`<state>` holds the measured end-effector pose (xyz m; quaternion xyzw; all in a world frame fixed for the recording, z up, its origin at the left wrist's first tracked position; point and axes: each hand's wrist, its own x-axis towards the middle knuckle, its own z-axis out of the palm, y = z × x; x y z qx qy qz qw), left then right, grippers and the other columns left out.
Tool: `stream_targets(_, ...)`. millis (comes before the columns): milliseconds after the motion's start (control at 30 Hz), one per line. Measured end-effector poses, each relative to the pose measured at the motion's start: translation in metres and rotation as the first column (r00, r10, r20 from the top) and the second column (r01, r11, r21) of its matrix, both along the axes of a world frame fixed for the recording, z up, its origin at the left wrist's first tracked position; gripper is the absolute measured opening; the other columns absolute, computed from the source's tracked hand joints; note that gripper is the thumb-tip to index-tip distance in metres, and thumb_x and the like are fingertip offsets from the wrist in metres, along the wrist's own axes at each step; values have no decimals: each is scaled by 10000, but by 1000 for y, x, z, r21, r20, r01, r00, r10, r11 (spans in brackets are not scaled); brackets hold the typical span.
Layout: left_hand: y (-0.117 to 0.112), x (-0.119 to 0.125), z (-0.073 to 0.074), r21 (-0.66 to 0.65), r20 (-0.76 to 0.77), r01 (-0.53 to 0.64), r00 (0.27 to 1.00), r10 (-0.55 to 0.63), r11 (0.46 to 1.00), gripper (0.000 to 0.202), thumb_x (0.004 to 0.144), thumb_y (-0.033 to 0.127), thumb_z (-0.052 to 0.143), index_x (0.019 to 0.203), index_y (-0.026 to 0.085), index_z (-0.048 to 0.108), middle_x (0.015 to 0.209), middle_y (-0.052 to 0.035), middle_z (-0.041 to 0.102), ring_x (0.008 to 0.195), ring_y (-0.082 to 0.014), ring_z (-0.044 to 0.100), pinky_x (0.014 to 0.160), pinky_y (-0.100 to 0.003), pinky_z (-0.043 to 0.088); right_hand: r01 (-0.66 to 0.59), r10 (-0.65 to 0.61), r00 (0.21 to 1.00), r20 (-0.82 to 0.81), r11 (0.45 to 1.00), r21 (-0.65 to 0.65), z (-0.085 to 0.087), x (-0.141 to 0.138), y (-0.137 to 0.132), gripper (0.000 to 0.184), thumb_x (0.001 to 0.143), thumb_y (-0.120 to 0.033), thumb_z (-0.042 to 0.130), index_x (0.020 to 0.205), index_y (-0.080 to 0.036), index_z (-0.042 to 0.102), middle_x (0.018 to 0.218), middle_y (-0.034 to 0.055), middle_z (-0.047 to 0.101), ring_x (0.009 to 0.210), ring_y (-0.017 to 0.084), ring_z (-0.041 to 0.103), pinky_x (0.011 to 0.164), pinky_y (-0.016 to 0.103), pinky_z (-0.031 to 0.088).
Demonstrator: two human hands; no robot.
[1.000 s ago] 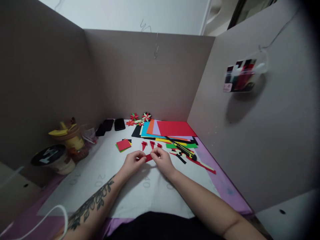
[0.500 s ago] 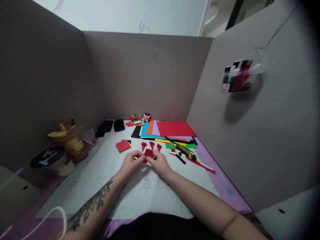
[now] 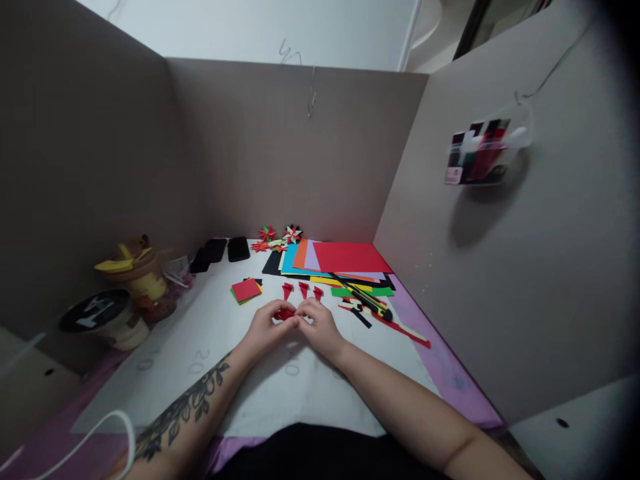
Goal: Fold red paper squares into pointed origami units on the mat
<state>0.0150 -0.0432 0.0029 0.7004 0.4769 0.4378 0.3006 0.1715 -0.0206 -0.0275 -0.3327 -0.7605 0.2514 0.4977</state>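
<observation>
A small piece of red paper (image 3: 284, 314) sits between my two hands, mostly covered by the fingers. My left hand (image 3: 270, 325) pinches it from the left, thumb and index finger curved around it. From the right, my right hand (image 3: 319, 326) presses its fingertips against the same paper. Just beyond the fingers lie several folded red paper pieces (image 3: 303, 290). Left of them rests a stack of square paper sheets (image 3: 247, 291), red on top with green and yellow edges below.
Coloured paper sheets (image 3: 350, 257) lie at the back, with a yellow-black utility knife (image 3: 367, 301) and paper scraps (image 3: 362, 317) at the right. Folded paper stars (image 3: 293, 234) and a black phone (image 3: 239, 249) stand far back. Tubs (image 3: 105, 320) line the left wall.
The red paper, held up flat and visible between the fingertips before, is now lower and largely hidden behind the fingers. My hands have drawn closer together around it.
</observation>
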Motion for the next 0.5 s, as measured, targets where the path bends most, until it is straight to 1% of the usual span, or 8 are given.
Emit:
stream_targets(67,-2,2,1,16,-18,-5,1000,6,1000,134,717,256,605,820,171,618,821,-27,650,763,-152,586,664,-243,451,-15,13,998,64,999,31,-2,0,-1,99,755,-127,555,727,-196,621,794,25,568,796,160,532,747,290,430)
stream_targets(133,-3,4,0,31,-25,-16,1000,16,999,146,697,250,621,819,170,618,831,-29,648,772,-155,584,644,-236,448,-38,31,992,120,997,60,-3,-1,-2,118,743,-100,552,736,-193,624,801,29,566,805,166,524,751,295,426)
stream_targets(200,-3,4,-1,27,-15,-20,1000,21,999,153,701,275,619,809,168,615,818,-29,644,756,-154,581,624,-232,442,-56,43,987,153,995,81,-3,-2,-3,149,735,-77,538,752,-193,628,802,32,567,810,169,519,755,299,426)
stream_targets(267,1,2,-3,-10,64,-67,996,67,998,178,758,327,557,820,166,601,768,-25,634,716,-146,578,610,-234,439,-55,41,985,165,995,85,-3,-3,-4,150,746,-86,529,751,-198,630,791,33,566,807,172,520,759,303,426)
stream_targets(333,5,-2,-5,-68,184,-141,971,152,988,235,816,366,469,868,163,576,720,-19,620,682,-140,575,605,-237,440,-45,32,986,164,996,76,-2,-4,-4,136,768,-115,529,744,-203,630,776,32,567,800,172,523,764,307,426)
stream_targets(400,8,-7,-5,-100,250,-179,947,199,979,272,832,391,436,912,161,558,726,-22,622,686,-142,581,606,-238,440,-37,26,987,156,997,69,-2,-4,-4,132,777,-130,530,739,-206,631,773,30,571,792,169,526,769,310,425)
stream_targets(433,9,-9,-5,-98,248,-168,951,187,981,276,826,395,444,923,162,557,755,-29,631,709,-146,589,617,-240,442,-35,25,988,152,997,64,-1,-3,-4,131,778,-132,531,741,-206,632,774,29,572,791,168,528,770,310,425)
stream_targets(500,8,-10,-4,-57,167,-99,980,107,993,253,791,375,502,915,167,576,833,-42,646,775,-159,597,652,-245,446,-36,28,988,153,998,50,0,-2,-4,124,779,-138,535,743,-207,633,778,29,573,796,168,530,770,308,426)
